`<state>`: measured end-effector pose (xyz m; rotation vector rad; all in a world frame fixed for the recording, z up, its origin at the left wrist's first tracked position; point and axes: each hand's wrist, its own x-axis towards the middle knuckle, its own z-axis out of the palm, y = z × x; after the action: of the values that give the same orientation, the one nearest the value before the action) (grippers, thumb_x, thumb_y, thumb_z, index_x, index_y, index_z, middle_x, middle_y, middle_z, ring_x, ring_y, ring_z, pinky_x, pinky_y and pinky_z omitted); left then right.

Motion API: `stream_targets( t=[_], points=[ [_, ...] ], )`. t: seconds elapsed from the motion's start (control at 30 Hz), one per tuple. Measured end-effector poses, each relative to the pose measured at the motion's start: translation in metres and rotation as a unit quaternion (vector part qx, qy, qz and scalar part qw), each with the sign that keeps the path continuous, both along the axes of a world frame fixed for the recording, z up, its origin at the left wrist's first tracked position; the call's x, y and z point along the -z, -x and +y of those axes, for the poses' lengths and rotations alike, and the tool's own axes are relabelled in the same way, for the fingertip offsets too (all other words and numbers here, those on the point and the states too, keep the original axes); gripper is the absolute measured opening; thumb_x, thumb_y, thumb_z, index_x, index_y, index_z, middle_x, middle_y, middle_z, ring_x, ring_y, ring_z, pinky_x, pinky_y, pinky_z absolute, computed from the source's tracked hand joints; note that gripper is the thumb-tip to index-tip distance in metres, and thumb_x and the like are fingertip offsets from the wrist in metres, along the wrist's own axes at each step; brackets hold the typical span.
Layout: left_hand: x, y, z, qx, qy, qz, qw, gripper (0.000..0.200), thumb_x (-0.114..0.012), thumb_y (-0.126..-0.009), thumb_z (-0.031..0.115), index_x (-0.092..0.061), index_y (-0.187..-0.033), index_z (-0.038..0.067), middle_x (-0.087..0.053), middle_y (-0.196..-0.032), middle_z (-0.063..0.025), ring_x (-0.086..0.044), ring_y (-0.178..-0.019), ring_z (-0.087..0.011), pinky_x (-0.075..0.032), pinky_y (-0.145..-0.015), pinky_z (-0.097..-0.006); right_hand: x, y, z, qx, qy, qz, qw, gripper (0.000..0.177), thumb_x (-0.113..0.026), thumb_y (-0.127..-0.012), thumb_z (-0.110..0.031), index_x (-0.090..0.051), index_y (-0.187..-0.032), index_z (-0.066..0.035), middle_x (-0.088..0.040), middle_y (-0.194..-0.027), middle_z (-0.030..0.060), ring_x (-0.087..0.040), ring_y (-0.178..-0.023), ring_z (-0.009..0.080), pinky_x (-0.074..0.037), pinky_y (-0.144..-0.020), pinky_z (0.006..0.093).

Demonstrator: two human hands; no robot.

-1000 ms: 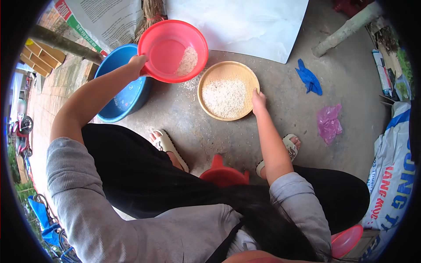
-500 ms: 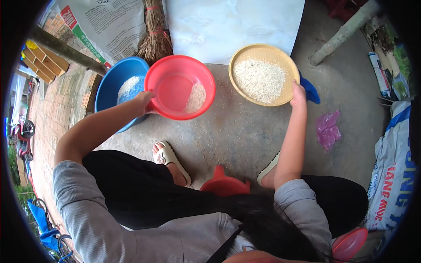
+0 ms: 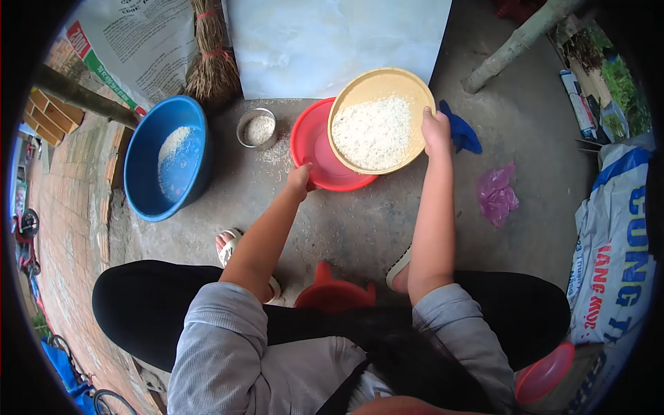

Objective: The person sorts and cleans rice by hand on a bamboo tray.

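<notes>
My right hand (image 3: 436,131) grips the right rim of a round yellow tray (image 3: 354,88), thumb on top. A heap of white grains, which look like rice (image 3: 373,131), lies in it. The tray overlaps the right part of a red basin (image 3: 310,135), hiding much of its inside. With fingers closed on the basin's lower left rim, my left hand (image 3: 300,181) holds it. To the left, a metal tin (image 3: 257,113) with pale grains stands on the floor among spilled grains. A blue basin (image 3: 149,200) holds more white grains farther left.
A straw broom (image 3: 211,72) leans by a printed sack (image 3: 149,41) and a pale board (image 3: 332,48) at the back. A pink plastic bag (image 3: 498,196) and a blue cloth (image 3: 462,129) lie right. A red stool (image 3: 332,296) is between my feet; a large sack (image 3: 609,249) stands far right.
The red basin has moved right with my left hand, away from the blue basin, and now sits under the tray's edge. The metal tin has come into view. The camera view has shifted.
</notes>
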<state>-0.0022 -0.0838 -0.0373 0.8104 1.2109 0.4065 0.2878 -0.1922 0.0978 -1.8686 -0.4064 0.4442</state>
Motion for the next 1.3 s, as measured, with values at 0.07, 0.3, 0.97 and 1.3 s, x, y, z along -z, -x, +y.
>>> stream_targets(
  t=[0.07,0.3,0.97,1.3],
  points=[
    [0.0,-0.005,-0.016,-0.067,-0.013,0.014,0.998,0.036,-0.051,-0.086,0.022,-0.047,-0.114,-0.001,-0.062,-0.091,-0.0173,-0.065,-0.062,-0.0283,-0.056,-0.043,-0.0372,0.008,0.007,0.003,-0.021,0.082,-0.091,0.992,0.033,-0.048,-0.092,-0.022,-0.06,-0.097,0.009,-0.065,-0.088,0.0227,-0.064,-0.082,0.0311,-0.046,-0.074,0.0362],
    [0.001,-0.01,-0.009,-0.067,-0.021,-0.002,0.998,0.035,-0.047,-0.086,0.022,-0.045,-0.116,0.003,-0.06,-0.088,-0.0156,-0.063,-0.054,-0.0278,-0.053,-0.037,-0.036,0.016,0.023,0.018,-0.049,-0.013,-0.026,0.998,0.034,-0.049,-0.092,-0.023,-0.061,-0.095,0.009,-0.065,-0.082,0.0214,-0.064,-0.078,0.0303,-0.045,-0.072,0.0367],
    [0.009,-0.004,-0.009,-0.046,-0.019,-0.016,0.999,0.037,-0.044,-0.085,0.019,-0.044,-0.118,0.004,-0.06,-0.091,-0.0164,-0.064,-0.062,-0.0273,-0.055,-0.042,-0.0373,0.015,0.011,0.007,-0.026,-0.092,0.135,0.986,0.035,-0.045,-0.096,-0.021,-0.054,-0.114,0.008,-0.062,-0.106,0.0155,-0.061,-0.094,0.0252,-0.046,-0.083,0.0336],
    [0.008,0.001,-0.009,-0.033,-0.011,-0.038,0.999,0.037,-0.047,-0.082,0.018,-0.046,-0.115,0.001,-0.06,-0.093,-0.0158,-0.065,-0.066,-0.0283,-0.056,-0.049,-0.0385,0.109,0.054,0.015,-0.01,-0.206,0.384,0.9,0.041,-0.047,-0.096,-0.023,-0.045,-0.124,0.007,-0.055,-0.119,0.0188,-0.057,-0.106,0.0287,-0.047,-0.088,0.0412]
  ],
)
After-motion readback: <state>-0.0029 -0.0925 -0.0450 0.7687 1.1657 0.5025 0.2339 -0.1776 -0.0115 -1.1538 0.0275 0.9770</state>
